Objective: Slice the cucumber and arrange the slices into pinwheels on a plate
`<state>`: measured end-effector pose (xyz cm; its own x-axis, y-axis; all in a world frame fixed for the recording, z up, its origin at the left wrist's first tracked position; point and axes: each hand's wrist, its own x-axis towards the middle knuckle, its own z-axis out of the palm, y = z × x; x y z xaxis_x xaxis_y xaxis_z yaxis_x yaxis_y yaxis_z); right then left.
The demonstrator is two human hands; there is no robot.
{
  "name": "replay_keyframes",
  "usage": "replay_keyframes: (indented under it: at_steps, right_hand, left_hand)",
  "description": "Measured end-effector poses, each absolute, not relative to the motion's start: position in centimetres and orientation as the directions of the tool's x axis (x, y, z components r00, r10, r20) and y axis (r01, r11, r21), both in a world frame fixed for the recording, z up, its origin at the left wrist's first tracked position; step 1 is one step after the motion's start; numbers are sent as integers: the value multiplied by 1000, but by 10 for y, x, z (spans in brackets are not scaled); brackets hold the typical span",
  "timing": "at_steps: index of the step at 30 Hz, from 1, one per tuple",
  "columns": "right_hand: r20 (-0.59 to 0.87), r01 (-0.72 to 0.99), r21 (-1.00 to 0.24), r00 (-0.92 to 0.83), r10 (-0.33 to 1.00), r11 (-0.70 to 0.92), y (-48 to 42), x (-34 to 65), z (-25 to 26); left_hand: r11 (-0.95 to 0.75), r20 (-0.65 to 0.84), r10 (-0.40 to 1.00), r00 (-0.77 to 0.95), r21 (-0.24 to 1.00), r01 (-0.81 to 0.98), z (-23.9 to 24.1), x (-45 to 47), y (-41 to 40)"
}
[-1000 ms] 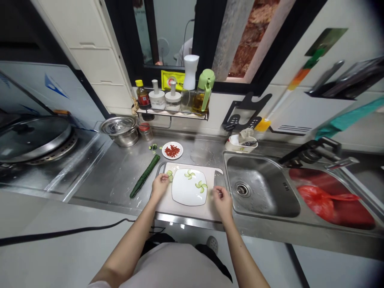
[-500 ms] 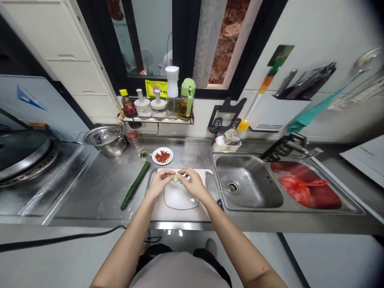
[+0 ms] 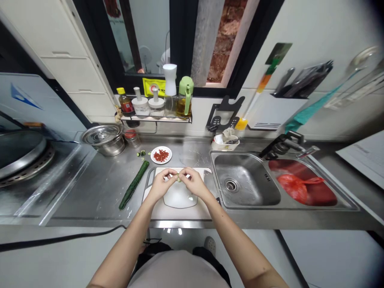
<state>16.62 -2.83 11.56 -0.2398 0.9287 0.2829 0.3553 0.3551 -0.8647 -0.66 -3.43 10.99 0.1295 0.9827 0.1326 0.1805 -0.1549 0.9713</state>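
My left hand [image 3: 162, 184] and my right hand [image 3: 194, 184] meet over a white dish [image 3: 180, 200], fingertips pinched together on a small pale green cucumber slice [image 3: 179, 178]. The fingers cover much of the slice. Beneath the dish lies a cutting board [image 3: 157, 214] at the counter's front edge. A knife [image 3: 211, 185] rests along the board's right side, partly behind my right forearm. To the left, a long dark green cucumber [image 3: 134, 185] lies on the counter. Behind the board stands a small white plate [image 3: 153, 159] of chopped red pieces.
Cucumber scraps [image 3: 143, 153] lie beside the plate. A lidded steel pot [image 3: 111, 146] and a jar [image 3: 132, 139] stand back left. On the right is a sink [image 3: 246, 180]; its second basin holds a red bag [image 3: 292, 188]. A shelf of seasonings [image 3: 156, 118] hangs above.
The cucumber slice has turned from nearly face-on to narrower, more edge-on, and my fingertips have come closer together. The whole view has shifted slightly.
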Motion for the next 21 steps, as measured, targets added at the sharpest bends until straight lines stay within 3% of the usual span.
replay_keyframes:
  at_steps: [9, 15, 21]
  right_hand:
    - [220, 320, -899, -262, 940, 300, -27, 169, 120]
    - [57, 197, -975, -230, 971, 104, -25, 165, 122]
    - [-199, 86, -979, -208, 958, -184, -24, 161, 128]
  left_hand:
    - [-355, 300, 933, 200, 862, 362, 117, -8, -37]
    - [-424, 361, 906, 222, 755, 500, 117, -10, -40]
    - [-449, 416, 885, 210, 643, 621, 117, -7, -45]
